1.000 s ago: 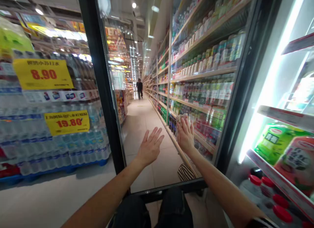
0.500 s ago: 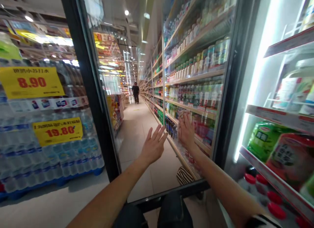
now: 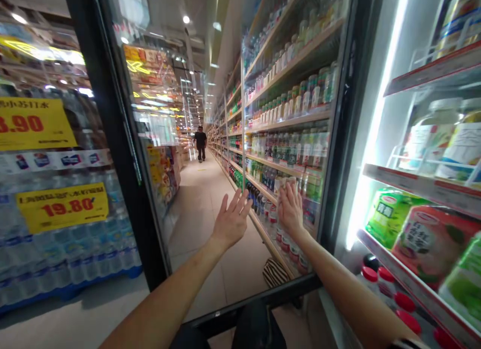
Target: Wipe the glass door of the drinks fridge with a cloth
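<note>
An open glass cooler door with a black frame [image 3: 108, 138] stands in front of me. My left hand [image 3: 231, 221] lies flat against the glass with its fingers spread and holds nothing. My right hand [image 3: 292, 213] presses a small pale cloth [image 3: 282, 182] against the glass close to the door's right edge; the cloth shows just above my fingertips. Both forearms reach forward from the bottom of the view. My dark trousers show below the door's bottom rail.
On the right are lit cooler shelves [image 3: 417, 186] holding green and red drink cartons [image 3: 421, 233] and red-capped bottles [image 3: 391, 284]. Stacked water bottles with yellow price signs [image 3: 62, 206] stand on the left. Through the glass a long aisle of drink shelves runs away, with a person [image 3: 200, 143] far down it.
The view has swung to the right, so the door frame sits further left and more of the cooler shelves shows. My right hand with the cloth has slid slightly right on the glass. The left hand stays flat.
</note>
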